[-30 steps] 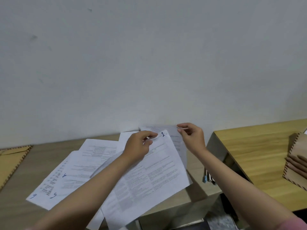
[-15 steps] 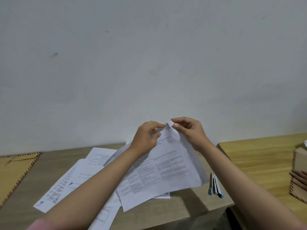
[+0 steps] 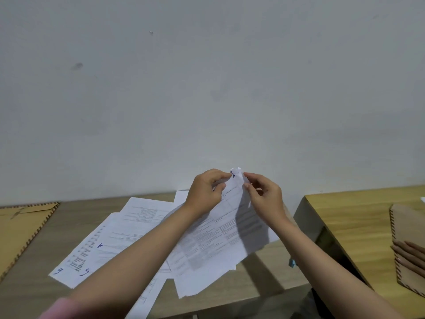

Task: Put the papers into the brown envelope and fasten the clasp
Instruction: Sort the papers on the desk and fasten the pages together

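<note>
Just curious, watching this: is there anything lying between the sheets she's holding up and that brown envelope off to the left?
Only other papers. The held sheets hang from both hands, left hand and right hand. The brown envelope lies flat at the table's far left. Between them, loose papers are spread on the table, but nothing upright blocks the way.

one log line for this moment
left hand: pinching sheets | right hand: same corner | envelope: untouched, far left

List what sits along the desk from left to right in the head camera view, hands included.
brown envelope → loose papers lying flat → left hand → right hand, both pinching the top corner of a raised sheet → second, lighter table → wooden box.
</note>
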### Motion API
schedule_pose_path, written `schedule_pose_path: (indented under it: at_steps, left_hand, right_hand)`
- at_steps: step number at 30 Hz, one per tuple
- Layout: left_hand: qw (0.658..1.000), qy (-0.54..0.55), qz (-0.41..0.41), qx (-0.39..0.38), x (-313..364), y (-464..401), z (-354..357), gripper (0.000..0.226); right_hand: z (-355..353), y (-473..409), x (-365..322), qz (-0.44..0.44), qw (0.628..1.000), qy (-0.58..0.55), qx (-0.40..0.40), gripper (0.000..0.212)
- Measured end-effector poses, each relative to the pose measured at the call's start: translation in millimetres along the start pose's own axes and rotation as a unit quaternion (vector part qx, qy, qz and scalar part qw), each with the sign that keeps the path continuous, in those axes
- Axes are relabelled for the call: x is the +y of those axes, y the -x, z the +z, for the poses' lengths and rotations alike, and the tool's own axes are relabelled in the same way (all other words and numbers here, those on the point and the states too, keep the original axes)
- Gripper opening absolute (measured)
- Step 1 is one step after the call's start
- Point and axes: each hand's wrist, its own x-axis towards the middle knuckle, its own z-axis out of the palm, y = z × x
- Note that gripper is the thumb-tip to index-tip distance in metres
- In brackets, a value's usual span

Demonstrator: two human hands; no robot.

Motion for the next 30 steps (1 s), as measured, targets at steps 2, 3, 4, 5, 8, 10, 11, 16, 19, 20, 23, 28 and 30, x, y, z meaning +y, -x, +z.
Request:
schedule_pose_path:
  at_steps: [2, 3, 4, 5, 8, 10, 11, 16, 19, 20, 23, 28, 30]
  left_hand:
    - [1.0, 0.02, -0.017, -0.003, 1, 3, 2, 0.032]
    - [0.999, 0.027, -0.027, 0.001, 1, 5, 2, 0.033]
    - [0.999, 0.03, -0.037, 0.006, 1, 6, 1, 0.034]
    - [0.998, 0.033, -0.048, 0.01, 1, 7, 1, 0.034]
    - [0.997, 0.042, -0.063, 0.017, 0, 10, -2, 0.034]
    - [0.997, 0.044, -0.066, 0.019, 0, 12, -4, 0.033]
    - [0.997, 0.043, -0.066, 0.021, 0, 12, -4, 0.032]
    - [0.997, 0.037, -0.059, 0.017, -3, 13, -4, 0.035]
    - [0.999, 0.02, -0.043, -0.007, -4, 11, -4, 0.042]
    - [0.999, 0.016, -0.041, -0.016, -4, 10, -4, 0.044]
    - [0.998, -0.001, -0.042, -0.042, -3, 10, -5, 0.05]
    - [0.997, -0.018, -0.038, -0.068, -5, 14, -10, 0.053]
    - [0.997, -0.004, -0.048, -0.057, -6, 17, -12, 0.05]
  right_hand:
    - [5, -1, 1, -0.012, 1.0, 0.007, 0.002, 0.026]
    - [6, -1, 2, -0.02, 1.0, 0.02, -0.004, 0.027]
    - [7, -1, 3, -0.03, 0.999, 0.034, -0.016, 0.028]
    - [8, -2, 4, -0.038, 0.998, 0.046, -0.03, 0.031]
    - [9, -1, 8, -0.047, 0.996, 0.048, -0.054, 0.035]
    - [11, 0, 8, -0.047, 0.997, 0.04, -0.056, 0.036]
    - [12, 1, 8, -0.046, 0.997, 0.036, -0.058, 0.036]
    - [12, 2, 10, -0.036, 0.997, 0.022, -0.065, 0.036]
    - [10, 3, 11, -0.036, 0.996, 0.026, -0.073, 0.035]
    - [10, 4, 12, -0.036, 0.996, 0.027, -0.076, 0.035]
    - [8, 5, 13, -0.036, 0.995, 0.032, -0.085, 0.035]
    - [11, 5, 14, -0.04, 0.994, 0.04, -0.096, 0.036]
    - [14, 6, 15, -0.035, 0.994, 0.038, -0.098, 0.036]
